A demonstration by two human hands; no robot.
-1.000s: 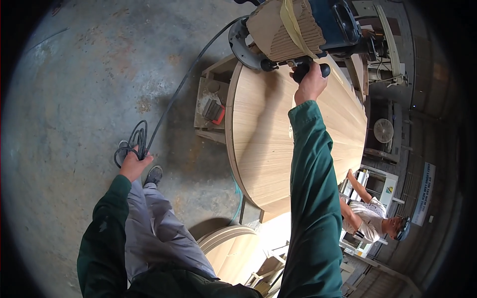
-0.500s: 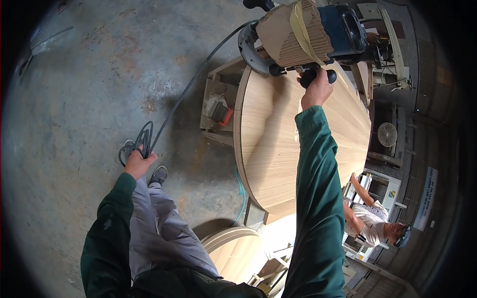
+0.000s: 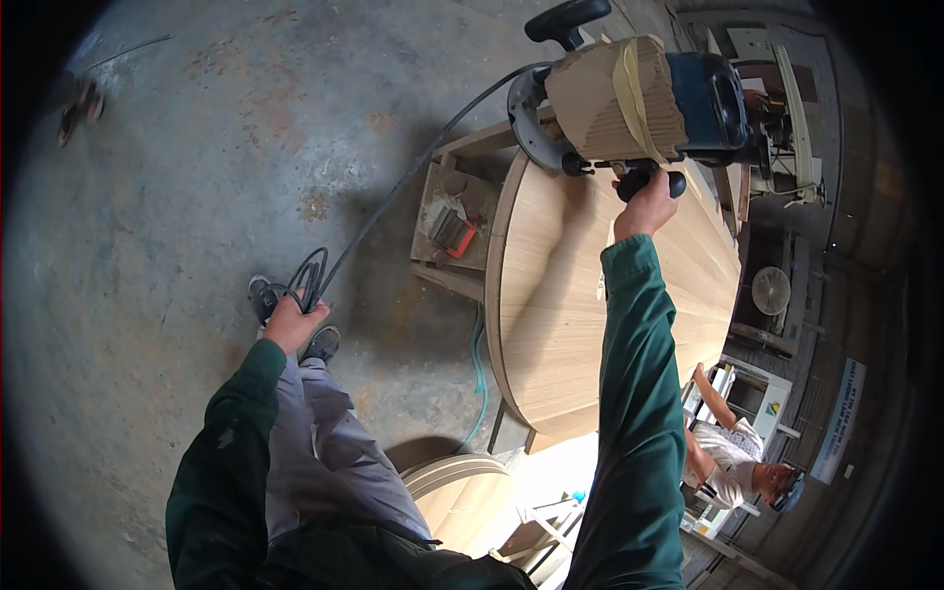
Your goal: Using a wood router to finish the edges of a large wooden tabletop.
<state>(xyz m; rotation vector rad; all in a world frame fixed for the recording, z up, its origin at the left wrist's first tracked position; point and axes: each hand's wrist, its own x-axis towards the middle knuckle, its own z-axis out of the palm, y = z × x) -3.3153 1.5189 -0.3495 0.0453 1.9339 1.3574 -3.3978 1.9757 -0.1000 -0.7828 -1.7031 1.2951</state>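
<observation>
A large plunge router (image 3: 700,103) rests on its side or tilted over the edge of a pale wooden tabletop (image 3: 560,324); I cannot tell how it sits. Cardboard (image 3: 590,93), bound with a yellow strip, wraps its middle. My right hand (image 3: 646,209) is closed round one black knob handle of the router, arm stretched out over the wood. The other black handle (image 3: 568,18) is free. Low by my legs, my left hand (image 3: 293,324) grips a looped bundle of black power cord (image 3: 313,280), which runs up to the router.
Under the tabletop, a wooden stand (image 3: 433,211) carries a grey and red item (image 3: 455,234). A teal hose (image 3: 479,364) hangs to the floor. Rounded wooden panels (image 3: 462,497) are stacked near me. A co-worker (image 3: 733,452) reaches to the table's right edge. Someone's shoes (image 3: 81,110) show far left.
The whole view has shifted, so everything sits slightly further right and lower. Shoes have come into view at the far left. Both my hands keep their holds.
</observation>
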